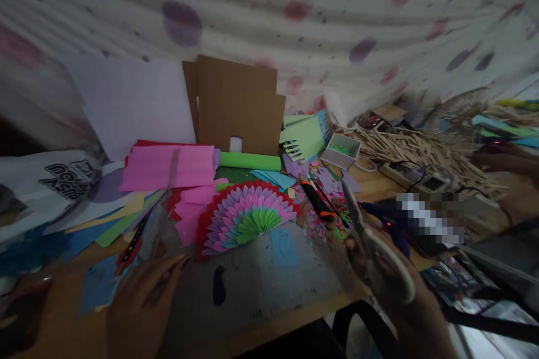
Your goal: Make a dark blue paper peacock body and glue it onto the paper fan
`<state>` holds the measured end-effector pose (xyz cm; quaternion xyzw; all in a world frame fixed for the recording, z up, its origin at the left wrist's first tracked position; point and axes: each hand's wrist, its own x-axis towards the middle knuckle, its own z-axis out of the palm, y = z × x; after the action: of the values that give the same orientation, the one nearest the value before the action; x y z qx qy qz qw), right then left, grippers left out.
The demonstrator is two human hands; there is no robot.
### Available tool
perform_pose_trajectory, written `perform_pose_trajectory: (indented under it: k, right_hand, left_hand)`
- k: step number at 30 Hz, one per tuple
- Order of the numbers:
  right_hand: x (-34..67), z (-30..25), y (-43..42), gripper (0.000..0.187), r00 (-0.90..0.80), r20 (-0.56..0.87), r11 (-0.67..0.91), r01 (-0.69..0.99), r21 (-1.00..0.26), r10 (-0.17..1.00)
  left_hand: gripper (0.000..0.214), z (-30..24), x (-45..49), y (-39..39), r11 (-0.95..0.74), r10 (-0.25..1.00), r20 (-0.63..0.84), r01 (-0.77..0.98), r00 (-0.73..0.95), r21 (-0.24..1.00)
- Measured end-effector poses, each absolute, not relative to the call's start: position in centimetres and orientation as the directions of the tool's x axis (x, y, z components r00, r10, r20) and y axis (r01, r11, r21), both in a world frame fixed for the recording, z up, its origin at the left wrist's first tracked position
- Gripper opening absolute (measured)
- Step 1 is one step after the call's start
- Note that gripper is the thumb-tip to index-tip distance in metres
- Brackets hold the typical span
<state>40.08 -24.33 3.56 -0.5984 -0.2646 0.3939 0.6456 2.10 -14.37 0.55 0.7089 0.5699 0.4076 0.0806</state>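
My right hand (391,286) grips a pair of white-handled scissors (370,241), blades pointing up and away over the table's near edge. My left hand (141,303) rests at the lower left, fingers curled around a blurred translucent strip, perhaps a ruler (158,219), that stands up from the table. Between the hands lies a layered paper fan (246,216) in red, pink, purple and green, on a grey cutting mat (269,275).
Pink crepe paper (168,167), a green roll (250,161), brown cardboard (238,104), an orange-black cutter (318,202), a small white box (342,150), wooden sticks (421,148) and paper scraps crowd the wooden table. A spotted cloth hangs behind. Another person's hand (505,160) shows at the right.
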Motion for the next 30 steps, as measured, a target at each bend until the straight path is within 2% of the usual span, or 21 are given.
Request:
perform_pose_trajectory:
  k: [1,4,6,8,11,16,21,23,28,30]
  right_hand:
    - [39.0,2.8,-24.0,0.063,0.470,-0.143,-0.013,-0.268,-0.963,0.871]
    - [35.4,1.4,-22.5,0.066,0.382,-0.127,0.008,-0.333,-0.943,0.915]
    - [33.4,1.6,-21.2,0.063,0.392,-0.057,0.094,-0.356,-0.930,0.918]
    - [32.0,2.6,-19.7,0.051,0.441,-0.017,0.140,-0.321,-0.937,0.897]
    - [31.0,4.0,-17.8,0.047,0.455,-0.028,0.116,-0.284,-0.952,0.890]
    - [30.4,4.2,-16.5,0.047,0.407,-0.115,0.030,-0.332,-0.943,0.906]
    - [30.3,3.5,-16.7,0.045,0.392,-0.139,0.018,-0.371,-0.928,0.909]
    - [30.3,3.3,-16.9,0.043,0.396,-0.147,0.017,-0.382,-0.924,0.907]
    - [30.0,2.8,-17.3,0.046,0.379,-0.155,0.019,-0.419,-0.908,0.912]
    - [29.9,2.7,-17.5,0.047,0.370,-0.161,0.018,-0.436,-0.900,0.915]
  left_hand:
    - [0.049,0.6,2.2,-14.3,-0.368,0.860,0.508,0.741,0.042,0.562]
    - [0.045,0.3,2.3,-14.3,-0.454,0.808,0.579,0.740,0.108,0.496]
    - [0.041,0.0,2.2,-14.6,-0.482,0.795,0.589,0.739,0.144,0.471]
    - [0.038,-0.3,2.0,-15.1,-0.509,0.786,0.591,0.735,0.184,0.448]
    - [0.035,-0.2,1.8,-15.6,-0.532,0.752,0.625,0.754,0.211,0.385]
    - [0.044,1.1,1.8,-15.5,-0.573,0.684,0.678,0.774,0.269,0.271]
    - [0.037,2.2,2.1,-14.9,-0.666,0.581,0.711,0.733,0.396,0.136]
    - [0.036,2.2,2.3,-14.8,-0.690,0.568,0.704,0.713,0.427,0.124]
    - [0.033,1.6,3.8,-14.3,-0.711,0.607,0.662,0.672,0.440,0.207]
    - [0.032,1.4,4.8,-14.0,-0.747,0.577,0.665,0.636,0.474,0.195]
